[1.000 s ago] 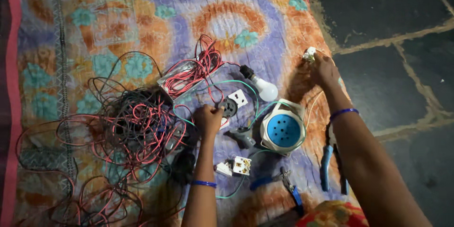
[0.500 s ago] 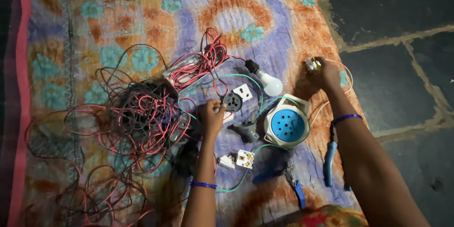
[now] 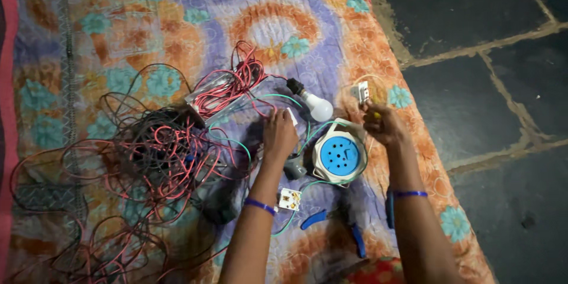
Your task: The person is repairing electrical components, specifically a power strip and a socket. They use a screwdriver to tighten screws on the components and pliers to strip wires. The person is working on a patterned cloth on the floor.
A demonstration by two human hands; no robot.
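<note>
Since the earlier frame my left hand (image 3: 279, 135) has slid up from beside the small sockets and now lies palm down, fingers loosely curled, on a white socket plate (image 3: 291, 116) among green wires (image 3: 278, 98); I cannot tell whether it grips anything. My right hand (image 3: 383, 124) has stayed at the right edge of the cloth, fingers pinched shut on a small white fitting (image 3: 363, 92) with thin pale wire looping from it.

Between my two hands I see a round white-and-blue junction box (image 3: 339, 154), and just above it a white bulb (image 3: 318, 107) in a black holder. A tangle of red and black wire (image 3: 154, 160) sprawls to the left. Near my left forearm lies a second small white socket (image 3: 289, 199), and blue-handled pliers (image 3: 337, 228) rest between my arms.

Everything sits on a quilted floral cloth (image 3: 118, 35) in orange, purple and teal, with a pink border on the left. It is spread over a floor of large dark stone slabs (image 3: 485, 83) with pale joints, dimly lit.
</note>
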